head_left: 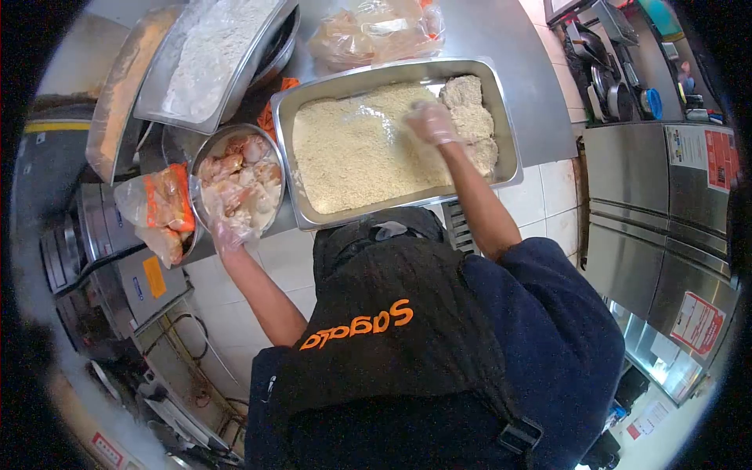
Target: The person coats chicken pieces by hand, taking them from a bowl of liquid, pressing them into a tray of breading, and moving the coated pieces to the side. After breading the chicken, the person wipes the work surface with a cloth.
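Both my hands wear clear plastic gloves. My left hand reaches over the near rim of a round metal bowl, its fingers in among raw chicken pieces wet with a pale coating; they blend with the chicken. My right hand is over a deep steel tray of pale breadcrumbs, its fingers smeared by motion. Right beside it, several crumb-coated pieces line the tray's right end. I cannot tell whether either hand grips anything.
A metal pan of white flour stands back left, next to a long container of orange-brown powder. Plastic bags lie behind the tray. An orange-marked bag of chicken sits left of the bowl. Steel drawers stand at right.
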### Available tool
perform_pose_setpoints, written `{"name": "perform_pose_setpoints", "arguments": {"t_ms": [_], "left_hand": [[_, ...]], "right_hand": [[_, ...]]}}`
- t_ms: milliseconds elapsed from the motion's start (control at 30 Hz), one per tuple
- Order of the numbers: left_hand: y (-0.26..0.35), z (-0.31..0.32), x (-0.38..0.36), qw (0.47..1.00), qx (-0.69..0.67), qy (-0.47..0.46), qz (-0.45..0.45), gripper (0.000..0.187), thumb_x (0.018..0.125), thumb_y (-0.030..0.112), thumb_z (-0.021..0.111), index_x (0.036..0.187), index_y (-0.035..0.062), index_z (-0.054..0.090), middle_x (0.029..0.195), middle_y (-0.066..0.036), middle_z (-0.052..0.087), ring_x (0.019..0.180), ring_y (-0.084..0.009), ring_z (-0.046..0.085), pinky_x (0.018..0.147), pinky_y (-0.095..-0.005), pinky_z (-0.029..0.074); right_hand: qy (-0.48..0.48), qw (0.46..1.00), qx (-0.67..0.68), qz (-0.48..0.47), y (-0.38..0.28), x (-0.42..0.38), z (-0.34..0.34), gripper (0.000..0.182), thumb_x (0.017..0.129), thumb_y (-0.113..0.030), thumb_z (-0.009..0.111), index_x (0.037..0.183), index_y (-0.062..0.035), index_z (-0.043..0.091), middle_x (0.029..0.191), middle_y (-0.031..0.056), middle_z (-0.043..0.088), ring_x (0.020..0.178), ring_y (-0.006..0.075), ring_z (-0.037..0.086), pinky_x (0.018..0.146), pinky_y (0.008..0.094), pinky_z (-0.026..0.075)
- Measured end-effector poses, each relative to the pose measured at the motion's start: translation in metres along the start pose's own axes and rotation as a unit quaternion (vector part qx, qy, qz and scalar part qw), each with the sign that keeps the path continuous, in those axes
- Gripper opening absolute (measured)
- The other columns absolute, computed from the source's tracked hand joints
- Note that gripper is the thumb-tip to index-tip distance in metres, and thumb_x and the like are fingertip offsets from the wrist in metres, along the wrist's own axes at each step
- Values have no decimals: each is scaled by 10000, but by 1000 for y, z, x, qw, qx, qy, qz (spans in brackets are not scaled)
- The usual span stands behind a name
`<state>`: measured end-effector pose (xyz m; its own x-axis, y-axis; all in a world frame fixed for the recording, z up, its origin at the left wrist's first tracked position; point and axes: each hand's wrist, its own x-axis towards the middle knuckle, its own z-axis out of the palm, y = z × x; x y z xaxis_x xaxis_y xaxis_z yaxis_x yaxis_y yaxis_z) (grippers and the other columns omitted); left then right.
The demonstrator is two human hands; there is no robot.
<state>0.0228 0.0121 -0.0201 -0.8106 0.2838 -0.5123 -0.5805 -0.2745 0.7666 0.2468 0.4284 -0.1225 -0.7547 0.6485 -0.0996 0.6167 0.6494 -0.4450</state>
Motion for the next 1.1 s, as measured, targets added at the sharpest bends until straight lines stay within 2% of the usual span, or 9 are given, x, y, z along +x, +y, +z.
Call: {"name": "perform_pose_setpoints", "arguments": {"t_ms": [133, 333, 433, 600, 667, 733, 767, 833, 1100], "left_hand": [[-10, -22, 9, 992, 112, -26, 60, 466, 845, 175, 525, 1239, -37, 392, 1090, -179, 547, 999, -279, 535, 917, -364, 414], [-8, -41, 15, 961, 203, 37, 183, 339, 843, 63, 496, 1166, -41, 476, 1053, -123, 573, 902, -229, 572, 826, -337, 465], [22, -3, -13, 885, 418, 32, 203, 369, 762, 53, 629, 1108, -34, 536, 1012, -97, 610, 896, -174, 583, 790, -302, 466], [56, 64, -42, 784, 595, 19, 175, 331, 749, 97, 649, 1049, -26, 581, 985, -108, 632, 876, -177, 601, 753, -297, 469], [59, 77, -47, 775, 593, -16, 216, 317, 738, 120, 662, 1012, -27, 601, 969, -115, 639, 862, -175, 607, 735, -299, 472], [59, 84, -42, 624, 699, -83, 339, 308, 698, 146, 697, 950, -16, 623, 889, -105, 647, 791, -175, 609, 706, -298, 474], [56, 96, -40, 624, 700, -85, 337, 308, 698, 146, 697, 950, -16, 623, 889, -105, 647, 791, -175, 609, 706, -298, 474], [42, 128, -33, 758, 578, -183, 241, 280, 707, 154, 714, 927, 2, 632, 837, -45, 627, 698, -93, 540, 613, -252, 448], [-46, 195, 2, 721, 551, -307, 288, 200, 706, 132, 693, 862, 15, 646, 747, -82, 630, 666, -135, 563, 612, -288, 448]], "right_hand": [[30, 991, 8, -131, -95, 7, 36, 530, 778, -425, 570, 1144, -46, 515, 1140, 195, 532, 1123, 321, 456, 985, 413, 312], [22, 958, 10, -287, -178, -26, 66, 695, 768, -538, 491, 1281, -77, 409, 1323, 193, 378, 1236, 367, 325, 1047, 459, 194], [-121, 911, -40, -392, -170, -33, 59, 676, 766, -582, 451, 1303, -175, 396, 1379, 151, 313, 1300, 375, 213, 1052, 511, 122], [-72, 930, -87, -349, -136, -14, 53, 576, 780, -571, 431, 1247, -235, 455, 1395, 135, 283, 1316, 344, 179, 1037, 566, 67], [104, 948, -76, -291, -123, -2, 60, 542, 784, -563, 434, 1207, -229, 493, 1396, 133, 279, 1303, 342, 206, 1038, 555, 89], [55, 969, -46, -236, -108, 3, 38, 494, 790, -490, 496, 1185, -194, 511, 1351, 132, 357, 1262, 344, 281, 1021, 546, 167], [114, 968, 8, -225, -102, 1, 27, 476, 787, -433, 531, 1185, -174, 506, 1309, 129, 408, 1215, 329, 349, 996, 504, 239], [168, 961, 134, -176, -98, -4, 8, 426, 771, -332, 593, 1134, -116, 533, 1213, 130, 500, 1120, 304, 460, 931, 427, 361], [279, 949, 119, -87, -75, -14, 5, 229, 710, -216, 667, 852, -41, 632, 921, 155, 622, 920, 307, 576, 809, 404, 455]]}}
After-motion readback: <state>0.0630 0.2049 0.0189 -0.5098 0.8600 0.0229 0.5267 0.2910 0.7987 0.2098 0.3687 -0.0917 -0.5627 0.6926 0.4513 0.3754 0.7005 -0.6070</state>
